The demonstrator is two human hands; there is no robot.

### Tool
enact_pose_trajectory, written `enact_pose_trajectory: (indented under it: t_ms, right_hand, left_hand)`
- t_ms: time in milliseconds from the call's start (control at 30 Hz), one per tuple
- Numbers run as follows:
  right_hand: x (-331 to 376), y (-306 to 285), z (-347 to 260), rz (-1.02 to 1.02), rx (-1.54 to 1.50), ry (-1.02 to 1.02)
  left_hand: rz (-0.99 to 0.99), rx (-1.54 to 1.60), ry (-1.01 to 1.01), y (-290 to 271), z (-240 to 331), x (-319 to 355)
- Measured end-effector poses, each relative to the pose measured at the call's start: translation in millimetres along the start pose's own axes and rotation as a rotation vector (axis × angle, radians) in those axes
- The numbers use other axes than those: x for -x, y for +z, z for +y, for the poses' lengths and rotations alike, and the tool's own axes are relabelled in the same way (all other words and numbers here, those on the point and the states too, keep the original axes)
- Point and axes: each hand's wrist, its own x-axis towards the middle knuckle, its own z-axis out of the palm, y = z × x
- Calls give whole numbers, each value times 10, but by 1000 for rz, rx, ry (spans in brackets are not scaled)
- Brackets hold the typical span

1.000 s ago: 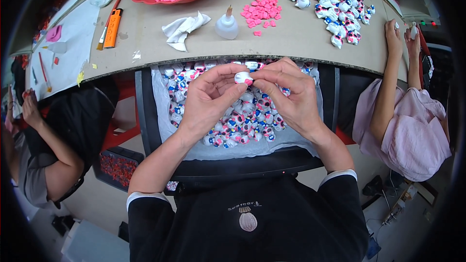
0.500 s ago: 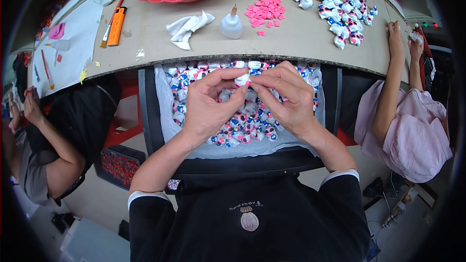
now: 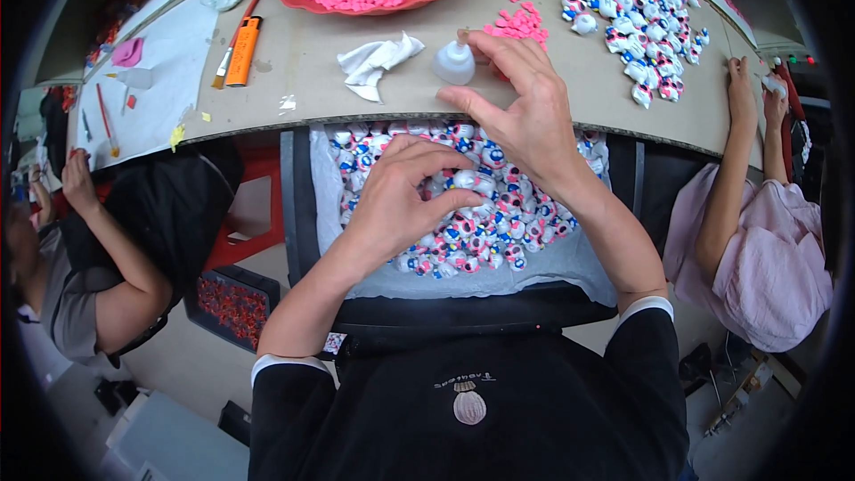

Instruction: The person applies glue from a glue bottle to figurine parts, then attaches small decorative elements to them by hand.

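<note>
My left hand (image 3: 401, 196) is low over the drawer, fingers curved and apart, with small white figurines (image 3: 465, 180) between thumb and forefinger; it does not appear to grip one. Many such figurines with pink and blue parts fill the paper-lined drawer (image 3: 383, 283) beneath it. My right hand (image 3: 525, 107) reaches over the table edge, thumb and fingers spread. Its forefinger is by the tip of a small translucent squeeze bottle (image 3: 455, 64), which stands upright. Behind that hand lies a pile of small pink pieces (image 3: 521, 22), partly hidden.
A red dish (image 3: 401, 2) holds pink pieces and blue-white parts. A crumpled white tissue (image 3: 378, 62), an orange lighter (image 3: 243, 52) and a brush (image 3: 223, 67) lie on the table. More figurines (image 3: 641, 36) spread at the far right. People sit at both sides; a dark crate (image 3: 233, 307) stands lower left.
My hands have parted. The left has lowered into the drawer and released the white figurine both were holding; the right has moved up to the squeeze bottle. The whole view has shifted slightly.
</note>
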Motion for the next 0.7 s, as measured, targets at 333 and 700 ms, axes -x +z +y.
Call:
enact_pose_trajectory:
  t_ms: [333, 700]
  right_hand:
    - [115, -39, -123, -2, -180, 77]
    - [313, -97, -414, -218, -274, 76]
  left_hand:
    - [658, -901, -139, -1230, -431, -286]
    - [443, 6, -438, -1090, -409, 35]
